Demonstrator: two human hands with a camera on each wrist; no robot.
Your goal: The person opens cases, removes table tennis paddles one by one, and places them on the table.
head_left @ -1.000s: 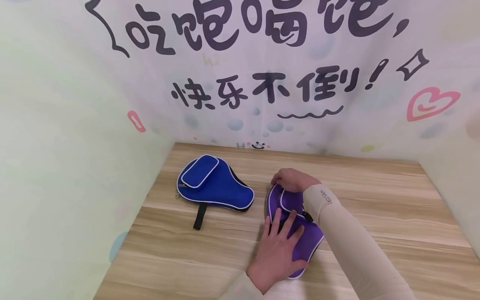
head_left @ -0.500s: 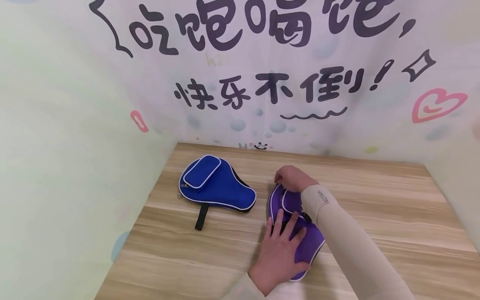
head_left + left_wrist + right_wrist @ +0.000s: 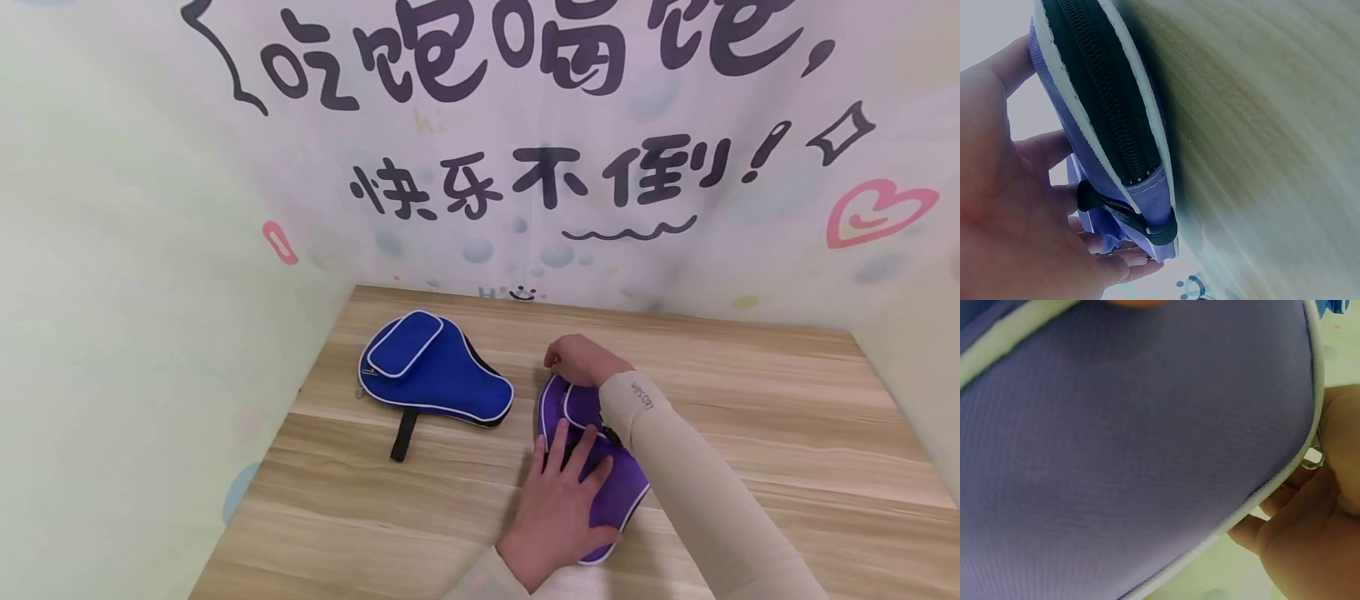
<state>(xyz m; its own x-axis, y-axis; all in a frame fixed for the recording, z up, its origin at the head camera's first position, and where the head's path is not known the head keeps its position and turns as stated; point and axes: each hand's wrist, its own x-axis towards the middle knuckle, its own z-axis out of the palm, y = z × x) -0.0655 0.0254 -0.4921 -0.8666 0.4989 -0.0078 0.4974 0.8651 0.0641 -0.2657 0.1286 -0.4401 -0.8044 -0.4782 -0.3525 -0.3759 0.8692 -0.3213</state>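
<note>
A purple table tennis bat case (image 3: pixel 618 487) with white piping lies flat, its narrow end toward me. My left hand (image 3: pixel 551 517) rests spread on it, fingers straight across the cloth and thumb near the narrow end. At the case's rounded far edge, my right hand (image 3: pixel 587 360) bends over with curled fingers, pinching the zipper pull there. The right wrist view shows a small metal loop (image 3: pixel 1313 461) between that hand and the white piping. A black zipper (image 3: pixel 1100 87) runs along the side in the left wrist view, ending beside a black strap (image 3: pixel 1125 215).
A blue bat case (image 3: pixel 450 379) with a front pocket and black strap lies to the left on the wood-grain table (image 3: pixel 360 517). Behind the table hangs a white printed backdrop (image 3: pixel 465 275) with black lettering; a pale wall panel (image 3: pixel 135 333) stands at left.
The right hand shifts very slightly left and toward me along the far edge of the purple case. The left hand stays spread on it; the view moves slightly.
</note>
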